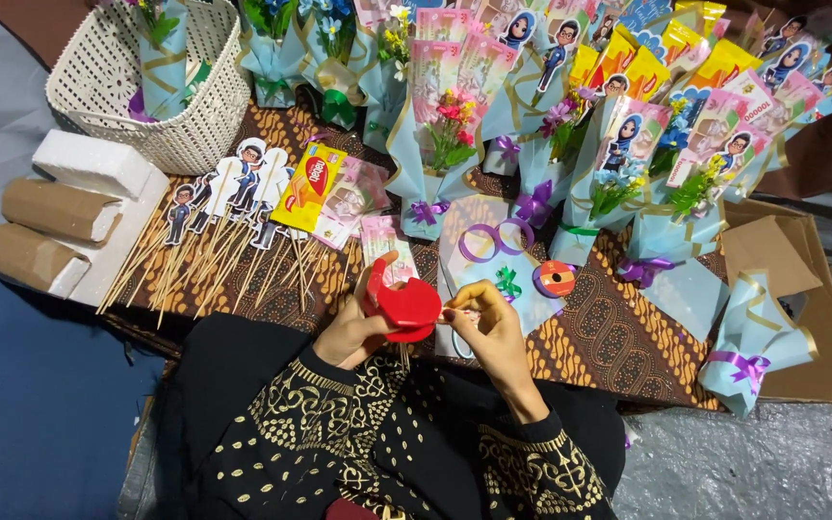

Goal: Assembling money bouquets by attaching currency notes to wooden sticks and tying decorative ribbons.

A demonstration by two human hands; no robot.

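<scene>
**Red tape dispenser in hand, tape end pinched**

Red tape dispenser (403, 310) sits in the left hand (353, 327), close to the body above the black, gold-patterned sleeves (339, 424). That grip is closed around it, thumb over the top edge. The right hand (488, 327) pinches something small and thin just beside the dispenser, fingertips shut on what looks like the tape end; it is too small to tell for certain.

The risk, as I judge it: the sticky strip could fold onto itself or cling to the fingers if the pinch slackens, and a loose hold on the dispenser could let it twist.

Just beyond, on the batik cloth (609, 337), lie purple tape rings (495, 241) and an orange roll (555, 278). Left of them, cartoon figures on skewers (223, 231) fan out. Farthest, wrapped bouquets (532, 116) and a white basket (185, 106).
</scene>
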